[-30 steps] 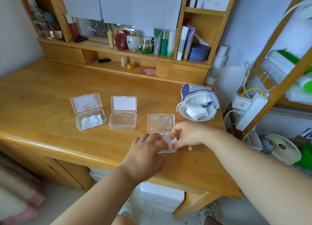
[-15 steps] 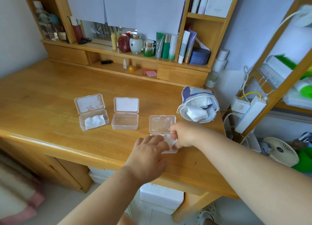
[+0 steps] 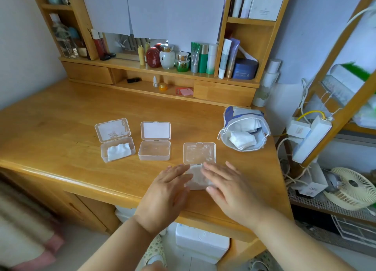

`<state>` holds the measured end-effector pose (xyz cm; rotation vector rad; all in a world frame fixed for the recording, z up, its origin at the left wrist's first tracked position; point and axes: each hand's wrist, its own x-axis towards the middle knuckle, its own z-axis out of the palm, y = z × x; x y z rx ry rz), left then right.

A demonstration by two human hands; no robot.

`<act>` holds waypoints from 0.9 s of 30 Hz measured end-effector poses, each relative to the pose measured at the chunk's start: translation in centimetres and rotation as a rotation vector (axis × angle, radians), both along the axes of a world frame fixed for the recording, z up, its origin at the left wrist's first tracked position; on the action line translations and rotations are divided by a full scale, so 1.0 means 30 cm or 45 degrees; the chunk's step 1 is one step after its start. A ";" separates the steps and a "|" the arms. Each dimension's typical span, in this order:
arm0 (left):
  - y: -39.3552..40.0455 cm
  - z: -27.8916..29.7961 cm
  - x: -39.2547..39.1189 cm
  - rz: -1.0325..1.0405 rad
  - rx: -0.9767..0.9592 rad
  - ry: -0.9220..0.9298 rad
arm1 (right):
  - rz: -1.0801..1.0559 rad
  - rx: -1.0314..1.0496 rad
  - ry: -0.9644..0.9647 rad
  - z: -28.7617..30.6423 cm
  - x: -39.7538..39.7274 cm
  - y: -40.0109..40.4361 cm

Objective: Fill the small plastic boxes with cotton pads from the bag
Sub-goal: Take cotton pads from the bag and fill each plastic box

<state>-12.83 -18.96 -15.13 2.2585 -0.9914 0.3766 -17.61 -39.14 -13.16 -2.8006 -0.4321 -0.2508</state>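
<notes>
Writing: none can be read; the print on the white box on the upper shelf and on the blue jar (image 3: 245, 68) is too small to make out.
Boxes: three small clear plastic boxes, all with lids hinged back, on the wooden desk (image 3: 61, 128).
Left box (image 3: 118, 151): at 9 o'clock of the row, holds white cotton pads (image 3: 119, 151).
Middle box (image 3: 154, 150): just beside it, looks bare inside.
Near box (image 3: 198, 176): at 3 o'clock of the middle box, nearest the desk edge, white pads inside.
Bag (image 3: 244, 131): one, drawstring mouth open, at 1 o'clock of the near box, white pads showing.
Left hand (image 3: 164, 195): fingers straight and spread, tips over the near box's left edge; contact cannot be told.
Right hand (image 3: 230, 187): fingers straight, loosely spread, lying across the box's right side; holds nothing.
</notes>
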 end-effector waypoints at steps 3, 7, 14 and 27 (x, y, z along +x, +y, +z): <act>0.000 -0.014 0.029 -0.064 0.082 -0.035 | 0.023 -0.180 0.125 -0.044 0.011 -0.008; -0.004 -0.010 0.062 -0.098 0.222 -0.103 | 0.000 -0.163 0.114 -0.070 0.011 -0.015; -0.017 0.012 0.049 -0.164 0.481 -0.297 | 0.014 -0.234 0.079 -0.064 0.022 -0.022; -0.012 0.023 0.108 -0.326 0.427 -0.353 | -0.011 -0.038 -0.043 -0.064 0.018 -0.009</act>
